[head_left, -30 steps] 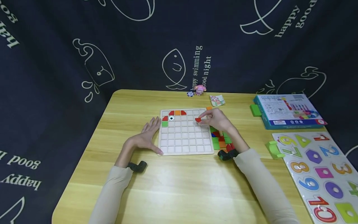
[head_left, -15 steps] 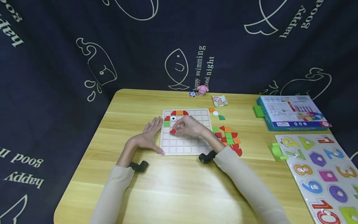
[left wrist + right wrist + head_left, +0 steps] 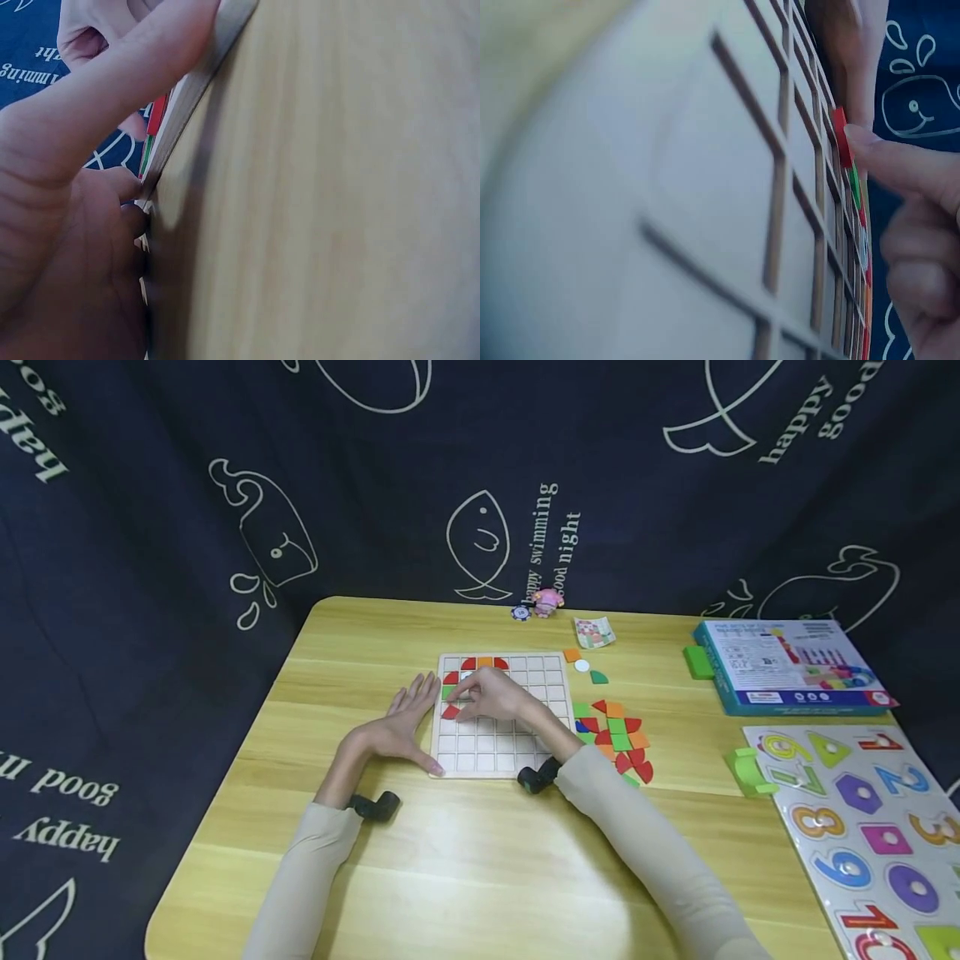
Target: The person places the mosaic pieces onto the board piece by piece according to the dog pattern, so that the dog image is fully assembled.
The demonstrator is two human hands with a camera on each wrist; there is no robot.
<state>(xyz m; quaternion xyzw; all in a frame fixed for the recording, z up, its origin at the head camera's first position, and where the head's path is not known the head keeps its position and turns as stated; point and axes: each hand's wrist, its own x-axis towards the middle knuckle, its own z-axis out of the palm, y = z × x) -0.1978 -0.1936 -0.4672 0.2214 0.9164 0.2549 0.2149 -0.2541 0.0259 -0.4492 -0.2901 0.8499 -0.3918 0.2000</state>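
A white grid board (image 3: 498, 763) lies on the table with red, orange and green tiles in its upper left cells. My left hand (image 3: 395, 731) is spread along the board's left side, thumb at the lower corner. My right hand (image 3: 495, 695) reaches over the board's left columns and partly hides the eye tile. Its thumb tip touches a red quarter-circle tile (image 3: 451, 713) in the left column, just below the green square tile (image 3: 447, 692). The index finger stands apart from the thumb, over the green square. The right wrist view shows that red tile (image 3: 842, 136) under the thumb tip.
Loose red, green and orange tiles (image 3: 617, 725) lie right of the board. Behind them are an orange square (image 3: 572, 655), a white disc (image 3: 582, 667) and a picture card (image 3: 595, 632). A boxed set (image 3: 795, 664) and a number puzzle board (image 3: 862, 827) occupy the right side.
My right hand has carried the red quarter-circle from the board's right side to the left column, and its index finger has spread away from the tile. The left hand keeps its place.
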